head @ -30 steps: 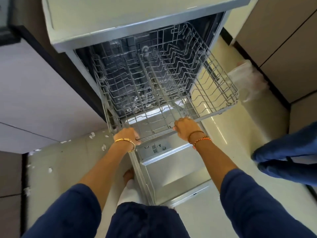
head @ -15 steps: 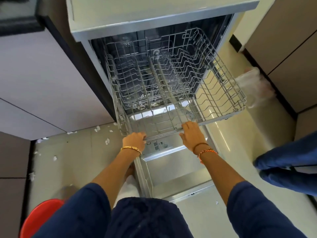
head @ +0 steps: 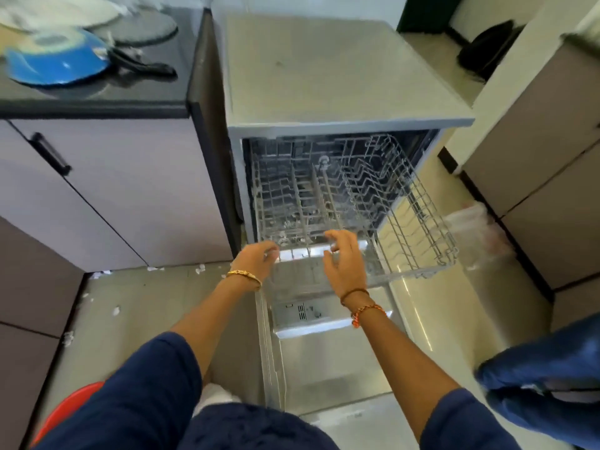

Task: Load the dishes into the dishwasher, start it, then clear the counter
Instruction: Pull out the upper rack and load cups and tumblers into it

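Note:
The dishwasher (head: 341, 69) stands open with its door (head: 328, 362) folded down flat. Its wire upper rack (head: 418, 222) is pulled out over the door and holds nothing. My left hand (head: 258, 259) hovers at the rack's front left corner, fingers loosely bent and gripping nothing. Just above the front rail, my right hand (head: 345, 261) has its fingers spread apart. On the black counter (head: 97, 99) at upper left lie a blue pan (head: 55, 64) with a black handle, a grey plate (head: 143, 29) and a white plate (head: 55, 13).
Cabinet fronts (head: 123, 196) run left of the dishwasher and white scraps (head: 113, 310) litter the floor there. A red stool (head: 61, 414) shows at bottom left. Another person's blue-clad leg (head: 545, 381) is at the right, and a clear plastic bag (head: 477, 235) lies beyond the rack.
Both hands have let go of the rack's front rail and lifted slightly. My view has risen, so the counter with the dishes now shows.

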